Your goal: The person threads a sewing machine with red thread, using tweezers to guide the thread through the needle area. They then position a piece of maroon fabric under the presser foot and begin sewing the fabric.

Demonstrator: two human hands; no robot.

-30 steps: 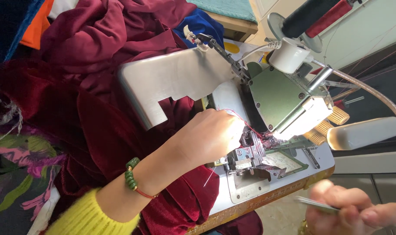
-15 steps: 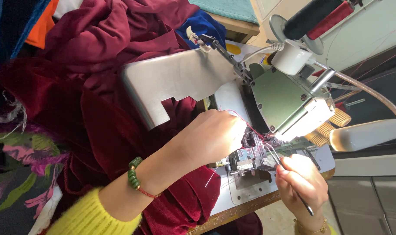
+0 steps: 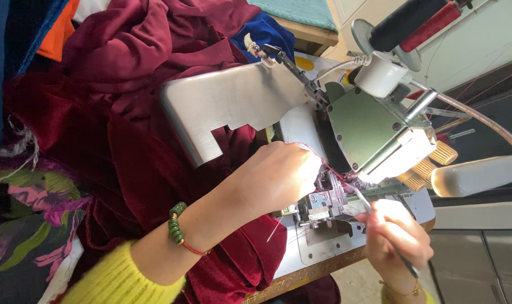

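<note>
The right hand (image 3: 394, 236) pinches thin metal tweezers (image 3: 361, 200), long axis slanting up-left, tips pointing into the needle area of the green sewing machine (image 3: 374, 132). The left hand (image 3: 278, 177), fingers curled, presses maroon velvet cloth (image 3: 126, 141) there.

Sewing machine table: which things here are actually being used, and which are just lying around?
In use:
left hand
right hand
metal tweezers
sewing machine
red thread
dark red velvet cloth

Lying about:
blue cloth
orange cloth
floral cloth
</note>
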